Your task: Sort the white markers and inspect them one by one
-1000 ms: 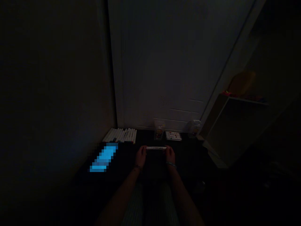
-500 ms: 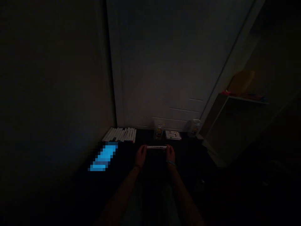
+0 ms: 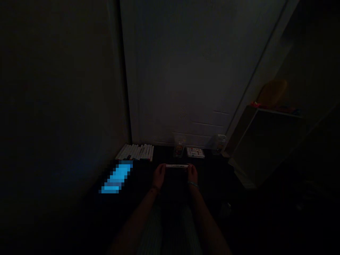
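A white marker point(image 3: 176, 166) with dark print lies level between my two hands, above the dark table point(image 3: 170, 187). My left hand point(image 3: 159, 175) is closed on its left end, and my right hand point(image 3: 192, 174) grips the right end. Dim light hides the details of my fingers. Beyond my left hand, a row of white markers point(image 3: 136, 152) lies side by side on the table. Past the held marker are a clear plastic case point(image 3: 179, 148) standing upright and a flat set of white markers point(image 3: 196, 152).
A glowing, pixelated blue screen point(image 3: 117, 177) lies on the left of the table. Another clear case point(image 3: 220, 144) stands at the back right. A pale panel point(image 3: 186, 78) rises behind the table. To the right, a cabinet point(image 3: 268, 145) carries a yellowish rounded object point(image 3: 273, 92).
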The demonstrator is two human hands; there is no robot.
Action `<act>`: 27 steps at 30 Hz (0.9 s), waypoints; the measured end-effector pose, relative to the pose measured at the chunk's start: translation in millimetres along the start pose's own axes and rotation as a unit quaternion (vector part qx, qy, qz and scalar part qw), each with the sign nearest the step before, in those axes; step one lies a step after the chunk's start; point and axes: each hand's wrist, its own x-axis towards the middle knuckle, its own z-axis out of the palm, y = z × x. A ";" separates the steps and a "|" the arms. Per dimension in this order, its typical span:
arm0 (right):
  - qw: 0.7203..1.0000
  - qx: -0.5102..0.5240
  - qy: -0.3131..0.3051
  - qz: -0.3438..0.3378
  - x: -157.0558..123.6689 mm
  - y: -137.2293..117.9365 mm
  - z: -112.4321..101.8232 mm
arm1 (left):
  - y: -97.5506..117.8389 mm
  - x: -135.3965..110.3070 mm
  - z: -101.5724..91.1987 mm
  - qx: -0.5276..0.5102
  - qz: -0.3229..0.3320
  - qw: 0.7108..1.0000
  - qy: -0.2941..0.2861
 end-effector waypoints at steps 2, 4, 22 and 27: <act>1.000 0.000 0.007 0.004 0.4 1.1 0.5 | 0.5 -0.2 0.0 0.000 -0.002 1.000 0.003; 1.000 -0.002 0.006 0.007 0.6 1.9 0.8 | 0.0 -0.1 0.2 0.003 -0.002 1.000 0.004; 1.000 -0.003 0.001 0.006 1.3 7.4 0.1 | -2.8 0.9 0.6 0.015 0.012 1.000 -0.002; 1.000 -0.009 0.000 0.005 3.1 8.5 -0.6 | -4.2 2.0 2.2 -0.009 0.030 0.999 -0.012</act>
